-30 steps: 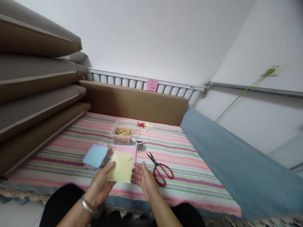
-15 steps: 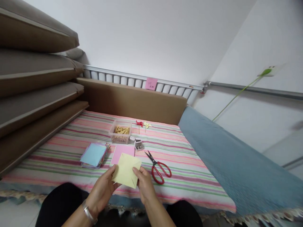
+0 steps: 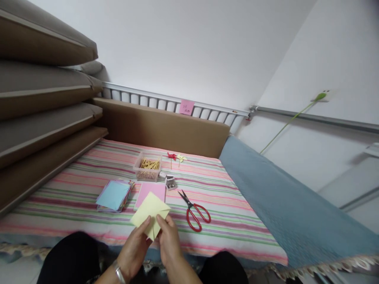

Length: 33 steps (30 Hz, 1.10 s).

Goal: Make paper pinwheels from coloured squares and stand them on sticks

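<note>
A square of pale yellow paper (image 3: pixel 151 212), with slits running in from its corners, is held between both hands over the striped cloth. My left hand (image 3: pixel 136 243) pinches its lower left part, thumb on top. On the lower right, my right hand (image 3: pixel 168 236) grips it the same way; the fingers underneath are hidden. Behind the yellow sheet lies pink paper (image 3: pixel 151 190). Red-handled scissors (image 3: pixel 194 210) rest to the right, blades partly apart. To the left sits a stack of coloured paper (image 3: pixel 114 195), light blue on top.
A clear plastic box (image 3: pixel 148 165) of thin wooden sticks stands farther back. Beside it are a small open box of pins (image 3: pixel 170 182), a red pinwheel (image 3: pixel 171 156) and a yellow pinwheel (image 3: pixel 181 158). Stacked cushions (image 3: pixel 47 114) rise at the left, and a brown board (image 3: pixel 166 126) lines the back.
The yellow paper has turned in my hands, so one corner now points down toward me. My hands have come closer together at that corner. The view has shifted slightly.
</note>
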Motion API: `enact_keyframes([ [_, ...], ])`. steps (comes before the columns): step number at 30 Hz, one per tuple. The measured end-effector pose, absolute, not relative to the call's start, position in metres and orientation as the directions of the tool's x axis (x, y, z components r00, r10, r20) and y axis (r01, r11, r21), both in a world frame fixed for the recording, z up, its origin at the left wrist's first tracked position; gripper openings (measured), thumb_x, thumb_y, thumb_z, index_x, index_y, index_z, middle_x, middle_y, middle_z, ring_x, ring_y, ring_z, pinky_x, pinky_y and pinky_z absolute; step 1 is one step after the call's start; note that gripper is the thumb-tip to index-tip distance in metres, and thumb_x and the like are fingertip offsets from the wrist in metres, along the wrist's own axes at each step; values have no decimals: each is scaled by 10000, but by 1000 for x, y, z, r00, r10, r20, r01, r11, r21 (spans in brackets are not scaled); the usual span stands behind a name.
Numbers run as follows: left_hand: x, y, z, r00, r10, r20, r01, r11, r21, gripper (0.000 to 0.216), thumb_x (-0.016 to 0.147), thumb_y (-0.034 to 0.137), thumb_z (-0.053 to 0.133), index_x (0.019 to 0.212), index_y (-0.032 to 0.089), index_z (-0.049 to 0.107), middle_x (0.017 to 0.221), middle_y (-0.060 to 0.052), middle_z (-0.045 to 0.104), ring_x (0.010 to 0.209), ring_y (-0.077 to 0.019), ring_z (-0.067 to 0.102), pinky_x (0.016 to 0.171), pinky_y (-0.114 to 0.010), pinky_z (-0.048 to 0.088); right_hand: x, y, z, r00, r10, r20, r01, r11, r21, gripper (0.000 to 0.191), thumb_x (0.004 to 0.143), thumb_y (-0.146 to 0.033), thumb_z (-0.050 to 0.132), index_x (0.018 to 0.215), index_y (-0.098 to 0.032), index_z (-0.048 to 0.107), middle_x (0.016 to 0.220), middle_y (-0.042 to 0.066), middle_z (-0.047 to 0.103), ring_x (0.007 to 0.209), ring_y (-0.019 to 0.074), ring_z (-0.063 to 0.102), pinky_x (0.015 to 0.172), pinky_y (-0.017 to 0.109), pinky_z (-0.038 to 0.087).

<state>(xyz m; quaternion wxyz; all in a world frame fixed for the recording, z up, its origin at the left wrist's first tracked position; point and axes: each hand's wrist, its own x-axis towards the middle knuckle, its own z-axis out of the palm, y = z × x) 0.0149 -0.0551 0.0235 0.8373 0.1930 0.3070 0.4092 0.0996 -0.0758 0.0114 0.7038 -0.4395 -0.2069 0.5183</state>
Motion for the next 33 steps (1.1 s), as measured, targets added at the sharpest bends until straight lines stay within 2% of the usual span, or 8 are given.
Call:
enact_keyframes([
  [3,13,-48,21,342,867,-362,-590,498,636,316,704,201,685,1004,118,630,983,-105,708,916,-243,655,818,-325,509,118,-75,-5,321,942,-97,-24,-94,-995,341,821,-403,493,1006,-141,610,899,80,705,733,188,658,611,284,506],
  [5,6,-43,18,263,885,-384,-581,463,669,316,683,167,699,987,117,629,956,-107,717,875,-238,670,773,-308,527,154,-75,-12,410,912,9,371,-158,-915,259,762,-325,548,934,-159,648,901,75,700,818,211,648,722,312,502],
  [11,-12,-46,10,263,849,-459,-505,526,684,345,658,214,718,964,93,615,784,-119,736,676,-248,689,582,-308,535,268,-94,-46,594,793,139,607,-328,-724,312,718,-201,513,985,-101,639,1185,192,553,1211,349,390,1042,480,205],
  [17,-4,-53,-2,287,827,-483,-479,560,676,329,655,248,716,919,82,611,705,-107,734,580,-221,670,509,-276,499,284,-105,-66,477,857,193,870,-430,-242,409,802,-185,412,1182,-145,557,1095,144,605,1038,293,522,900,397,362],
  [23,3,-59,-12,316,801,-509,-402,599,692,288,643,241,712,869,81,631,694,-125,735,579,-229,670,518,-283,489,282,-88,-42,452,889,73,877,-428,-216,580,660,-118,515,1238,-167,503,1023,152,622,943,297,574,800,380,391],
  [28,-3,-61,-5,326,804,-498,-379,593,710,268,633,217,708,848,71,641,682,-127,734,589,-223,671,553,-277,490,279,-92,-42,442,896,42,823,-386,-417,601,621,-129,526,1221,-150,482,1000,131,629,886,255,598,750,335,429],
  [30,-5,-61,-2,329,800,-503,-371,599,710,264,625,210,708,840,71,643,675,-128,733,575,-227,667,551,-286,490,272,-102,-41,500,866,-24,607,-370,-704,581,650,-184,539,1225,-167,453,905,88,643,759,217,609,652,307,446],
  [33,-5,-58,2,335,791,-512,-339,608,718,263,615,204,705,833,68,649,676,-134,731,567,-237,666,541,-295,489,252,-125,-32,541,812,-220,-81,-210,-974,591,698,-372,586,1245,-247,399,679,-8,588,465,144,490,431,251,355],
])
